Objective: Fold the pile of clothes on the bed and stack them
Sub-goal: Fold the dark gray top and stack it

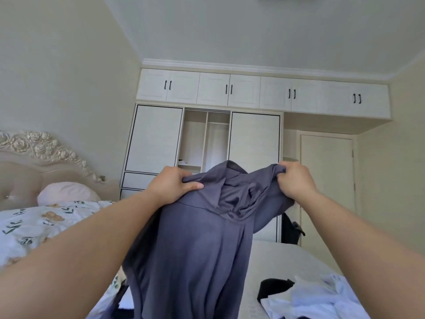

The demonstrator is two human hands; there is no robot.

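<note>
Holding: both hands keep a grey-purple hooded garment [190, 249] up in the air in front of the wardrobe [207, 139], above the bed [287, 256].
Left hand [171, 184]: pinches the top edge near one shoulder, thumb lying flat over the cloth.
Right hand [296, 179]: fingers curled round a bunched fold at the other shoulder; the two hands are well apart, with the hood sagging between them.
Garment: hangs long and loose, its lower part dropping out of view at the bottom.
Handling: it looks thin, soft and light, a limp fabric that drapes in folds and will likely slide and crumple rather than hold a crease.
Where to grip: I would judge the shoulder seams the best hold, so the body hangs straight before it is laid flat.
Still waiting: white clothes [322, 298] and a black piece [273, 287] lie crumpled on the bed at lower right.
Elsewhere: a floral quilt [46, 224] and pink pillow [64, 194] sit by the headboard.
</note>
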